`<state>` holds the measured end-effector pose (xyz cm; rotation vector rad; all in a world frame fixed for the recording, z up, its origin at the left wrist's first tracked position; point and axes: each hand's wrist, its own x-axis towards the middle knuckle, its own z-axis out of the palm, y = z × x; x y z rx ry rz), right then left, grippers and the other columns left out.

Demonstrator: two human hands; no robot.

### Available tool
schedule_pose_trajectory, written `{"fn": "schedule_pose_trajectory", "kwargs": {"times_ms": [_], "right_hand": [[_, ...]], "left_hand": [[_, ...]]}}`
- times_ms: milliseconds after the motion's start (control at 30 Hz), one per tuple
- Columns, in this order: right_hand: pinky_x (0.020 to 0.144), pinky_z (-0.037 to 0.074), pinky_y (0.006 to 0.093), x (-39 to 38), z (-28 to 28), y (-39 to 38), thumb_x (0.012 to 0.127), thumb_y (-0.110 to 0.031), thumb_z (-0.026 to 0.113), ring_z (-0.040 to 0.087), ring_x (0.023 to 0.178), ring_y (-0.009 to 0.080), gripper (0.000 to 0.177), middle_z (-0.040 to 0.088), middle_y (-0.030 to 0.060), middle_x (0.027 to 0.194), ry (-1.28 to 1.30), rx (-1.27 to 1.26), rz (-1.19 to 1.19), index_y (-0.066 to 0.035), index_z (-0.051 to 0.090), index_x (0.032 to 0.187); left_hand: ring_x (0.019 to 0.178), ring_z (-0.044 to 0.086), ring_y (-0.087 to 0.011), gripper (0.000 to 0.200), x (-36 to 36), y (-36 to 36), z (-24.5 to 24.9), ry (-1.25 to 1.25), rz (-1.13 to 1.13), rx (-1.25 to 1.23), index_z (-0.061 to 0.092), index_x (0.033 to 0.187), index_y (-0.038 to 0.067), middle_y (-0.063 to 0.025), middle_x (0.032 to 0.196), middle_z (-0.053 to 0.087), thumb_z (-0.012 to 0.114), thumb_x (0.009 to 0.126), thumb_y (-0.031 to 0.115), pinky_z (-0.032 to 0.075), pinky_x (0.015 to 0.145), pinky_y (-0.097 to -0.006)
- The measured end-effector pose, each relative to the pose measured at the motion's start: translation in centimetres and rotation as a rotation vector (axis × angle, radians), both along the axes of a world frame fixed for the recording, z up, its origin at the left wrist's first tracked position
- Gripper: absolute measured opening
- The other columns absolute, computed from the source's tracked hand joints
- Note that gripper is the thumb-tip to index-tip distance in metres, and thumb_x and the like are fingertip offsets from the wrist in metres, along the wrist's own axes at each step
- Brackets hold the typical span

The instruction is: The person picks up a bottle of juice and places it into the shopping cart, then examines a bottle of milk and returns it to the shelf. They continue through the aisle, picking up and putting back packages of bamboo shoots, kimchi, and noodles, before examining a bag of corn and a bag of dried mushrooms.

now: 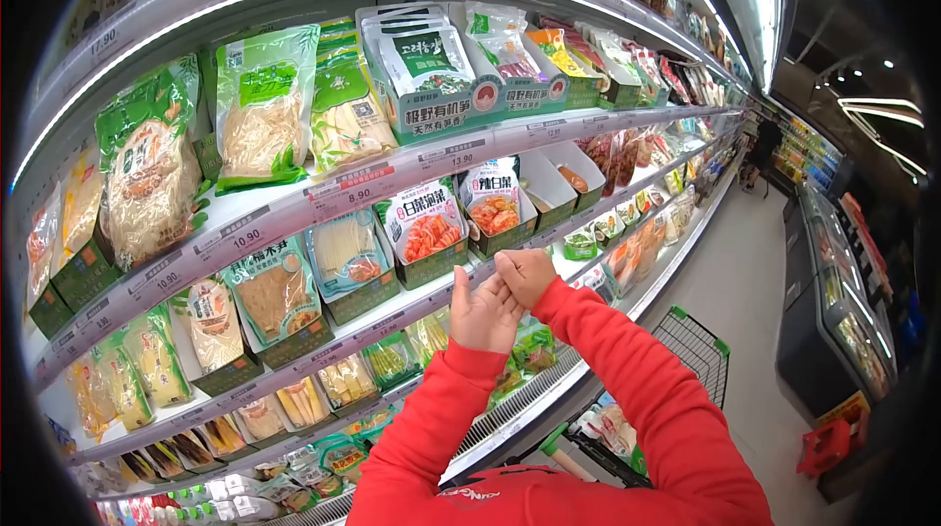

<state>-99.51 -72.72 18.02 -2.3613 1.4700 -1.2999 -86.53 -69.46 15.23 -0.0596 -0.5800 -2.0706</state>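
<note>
Released and open, the left hand (485,315) shows its palm, with the fingers reaching up to the right hand (526,276). That right hand is curled inward against the left's fingers; how tightly it is closed, or whether it grasps anything besides them, cannot be told.

Just beyond the hands, on the middle shelf (368,332), the white-and-red cabbage packet (424,230) stands tilted back in a green box. To its right is the second cabbage packet (492,200), also boxed, and to its left the pale noodle packet (346,256). Above, the upper shelf (338,195) carries teal display boxes (431,112) beside a large green-and-clear bag (263,109).

Red sleeves (627,350) cover both arms. Beyond the right forearm, a wire shopping cart (694,354) stands beside the shelving, with bagged goods (606,428) in it. Across the grey floor (720,251) is a glass-topped case (833,291), near a red object (825,446), perhaps a basket. Far down the aisle, a person (763,149) in dark clothing appears small.
</note>
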Motion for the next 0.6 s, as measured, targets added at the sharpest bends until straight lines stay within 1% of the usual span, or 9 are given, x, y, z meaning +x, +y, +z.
{"fn": "schedule_pose_trajectory", "kwargs": {"times_ms": [67,167,200,267,300,400,467,567,600], "right_hand": [[0.06,0.045,0.0424,1.0,1.4,-1.6,0.09,-0.03,0.047,0.058,0.066,0.0368,0.033,0.058,0.019,0.066,-0.089,0.037,-0.004,-0.004,0.06,0.074],[0.064,0.046,0.0416,1.6,0.9,-6.5,0.088,-0.031,0.05,0.06,0.071,0.0361,0.032,0.062,0.0191,0.073,-0.071,0.021,-0.04,-0.004,0.065,0.08],[0.061,0.046,0.0375,1.4,-0.1,-9.0,0.088,-0.028,0.051,0.06,0.066,0.0295,0.03,0.063,0.0159,0.072,-0.119,0.031,-0.046,-0.002,0.064,0.083],[0.053,0.046,0.0292,1.0,-2.5,-14.3,0.089,-0.022,0.053,0.059,0.055,0.0162,0.026,0.065,0.0096,0.07,-0.214,0.054,-0.051,0.002,0.063,0.089],[0.049,0.045,0.0287,1.2,-2.6,-15.5,0.086,-0.02,0.055,0.058,0.054,0.0152,0.033,0.066,0.0105,0.077,-0.326,0.176,-0.034,0.005,0.059,0.107],[0.044,0.042,0.0294,1.9,-2.8,-18.6,0.083,-0.021,0.057,0.056,0.052,0.0161,0.045,0.065,0.0137,0.087,-0.337,0.224,-0.061,0.004,0.052,0.12],[0.041,0.04,0.0294,2.5,-1.5,-18.3,0.081,-0.022,0.058,0.055,0.051,0.0168,0.056,0.064,0.0166,0.099,-0.361,0.345,-0.04,0.004,0.046,0.129],[0.046,0.041,0.0265,2.9,-1.0,-18.0,0.08,-0.021,0.06,0.056,0.062,0.0148,0.061,0.062,0.01,0.09,-0.484,0.404,0.062,0.003,0.041,0.133],[0.047,0.041,0.0262,3.5,-0.9,-17.2,0.08,-0.02,0.062,0.056,0.063,0.014,0.061,0.061,0.0079,0.086,-0.566,0.405,0.1,0.004,0.042,0.132]], "left_hand": [[0.125,0.041,-0.0288,0.084,1.9,-1.5,1.4,0.041,0.03,-0.037,0.032,0.135,-0.006,-0.0183,0.136,0.041,0.036,0.089,0.064,0.03,0.107,-0.0387],[0.13,0.035,-0.0284,0.068,4.0,-4.6,2.1,-0.104,0.678,-0.063,0.024,0.139,-0.004,-0.0206,0.14,0.035,0.039,0.095,0.046,0.024,0.11,-0.0382],[0.129,0.037,-0.026,0.062,4.7,-6.6,1.3,-0.168,0.908,-0.094,0.024,0.139,-0.004,-0.0193,0.139,0.036,0.037,0.097,0.041,0.025,0.109,-0.0378],[0.127,0.038,-0.0242,0.055,6.3,-8.7,1.6,-0.224,1.078,0.002,0.027,0.138,-0.004,-0.0181,0.136,0.037,0.038,0.097,0.032,0.026,0.108,-0.0369],[0.125,0.039,-0.0245,0.055,6.9,-7.5,3.5,-0.159,0.999,-0.02,0.027,0.138,-0.006,-0.0185,0.135,0.038,0.042,0.095,0.026,0.028,0.106,-0.0349],[0.126,0.038,-0.0275,0.062,7.8,-14.1,-0.3,-0.447,1.138,-0.128,0.023,0.138,-0.009,-0.0215,0.136,0.036,0.047,0.092,0.023,0.028,0.105,-0.033],[0.127,0.036,-0.029,0.066,7.9,-13.8,-0.2,-0.597,1.155,-0.169,0.021,0.139,-0.011,-0.0238,0.138,0.034,0.052,0.089,0.02,0.027,0.106,-0.0329],[0.129,0.035,-0.0307,0.07,7.0,-13.5,-0.5,-0.854,1.229,-0.246,0.021,0.139,-0.01,-0.0261,0.139,0.033,0.058,0.084,0.013,0.026,0.107,-0.0342],[0.127,0.036,-0.0306,0.07,6.9,-13.7,-1.2,-0.813,1.255,-0.251,0.021,0.139,-0.01,-0.0257,0.136,0.036,0.058,0.084,0.013,0.026,0.107,-0.0345]]}}
